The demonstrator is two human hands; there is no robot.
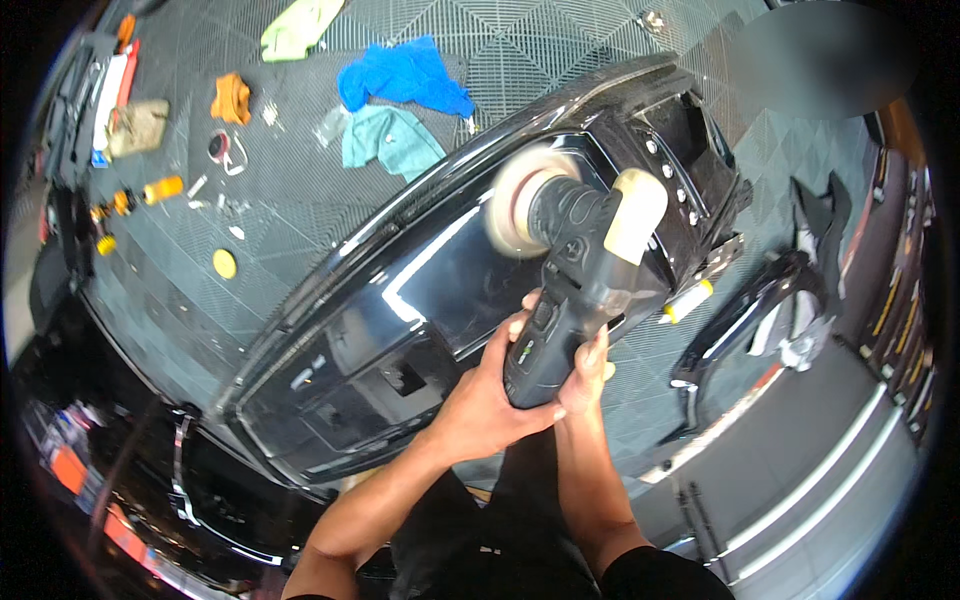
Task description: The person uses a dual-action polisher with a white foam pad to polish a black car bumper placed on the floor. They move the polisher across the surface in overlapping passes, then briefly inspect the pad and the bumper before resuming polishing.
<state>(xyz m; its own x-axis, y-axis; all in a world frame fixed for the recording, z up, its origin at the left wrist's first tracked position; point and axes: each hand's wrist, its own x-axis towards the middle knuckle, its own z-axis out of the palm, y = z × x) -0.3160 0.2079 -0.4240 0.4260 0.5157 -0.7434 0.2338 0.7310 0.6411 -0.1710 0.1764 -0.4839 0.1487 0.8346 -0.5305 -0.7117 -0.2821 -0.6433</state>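
Observation:
Both my hands are closed round the dark handle of a black power polisher (pixel 545 350). My left hand (pixel 478 408) wraps its rear end from the left, and my right hand (pixel 584 378) grips it from the right. The round pale polishing pad (pixel 508 205) at the tool's head is smeared by motion. It appears over the upper part of a large glossy black car panel (pixel 365 335), which looks like a tailgate; whether the pad touches it I cannot tell. A cream-coloured cover (pixel 636 212) sits on the tool's far end.
Blue (pixel 408 78), teal (pixel 390 140) and light green cloths (pixel 300 28) lie on the grey grid floor. A yellow round pad (pixel 224 264) and an orange bottle (pixel 163 189) are further left. Right of the panel lie a yellow-and-white tube (pixel 688 300) and a curved black car part (pixel 740 325).

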